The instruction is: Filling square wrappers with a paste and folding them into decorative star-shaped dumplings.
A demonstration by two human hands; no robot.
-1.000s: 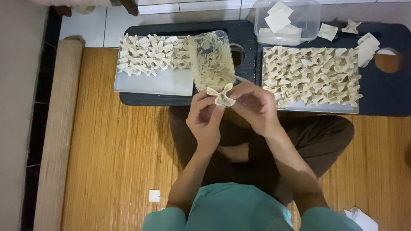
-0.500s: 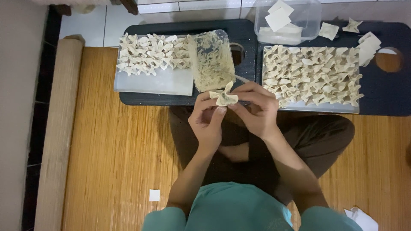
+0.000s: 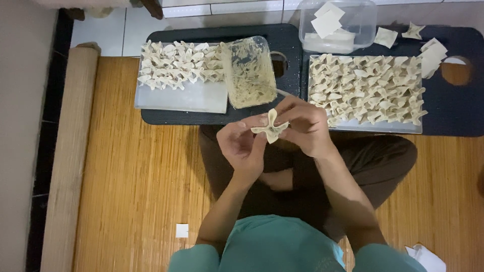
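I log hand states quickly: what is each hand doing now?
Left hand: closed on the folded dumpling.
Right hand: pinching the same dumpling.

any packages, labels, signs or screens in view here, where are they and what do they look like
No labels, signs or screens show; only plain containers.
Clear tub: on the dark board beside the left tray, rectangular, see-through, smeared with pale filling.
Clear box: top edge, behind the right tray, rounded rectangle, transparent, holding pale square wrappers.
Left tray: flat, pale grey, part filled with folded dumplings.
Right tray: flat, pale, crowded with folded dumplings.
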